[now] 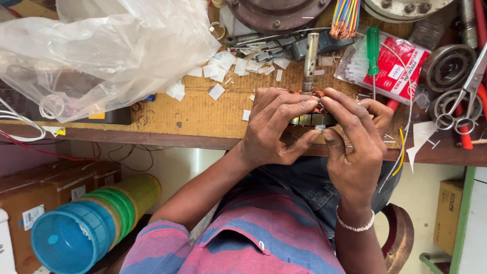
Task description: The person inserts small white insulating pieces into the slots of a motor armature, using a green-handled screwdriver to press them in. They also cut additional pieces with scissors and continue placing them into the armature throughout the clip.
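green-handled screwdriver (pixel 373 48), red-and-white cable tie packet (pixel 393 66), copper-orange windings on the armature (pixel 309 104), white paper slips (pixel 218 68), tan bench top (pixel 198 109), blue, green, yellow stacked plastic tubs (pixel 91 226), pink-blue striped shirt (pixel 258 236), silver bracelet (pixel 355 226), multicoloured wire bundle (pixel 346 18)

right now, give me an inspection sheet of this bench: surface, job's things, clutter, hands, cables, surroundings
surface: worn wooden bench, scuffed, edge facing the person.
job's things: small motor armature with copper windings and a steel shaft pointing away, held over the bench edge.
clutter: white paper slips, crumpled clear plastic bag, green-handled screwdriver, packet of cable ties, scissors, bearing.
hands: left hand and right hand both grip the armature, fingertips on its core.
cables: bundle of coloured wires; red and white leads at the left edge.
surroundings: stacked plastic tubs, cardboard boxes below.
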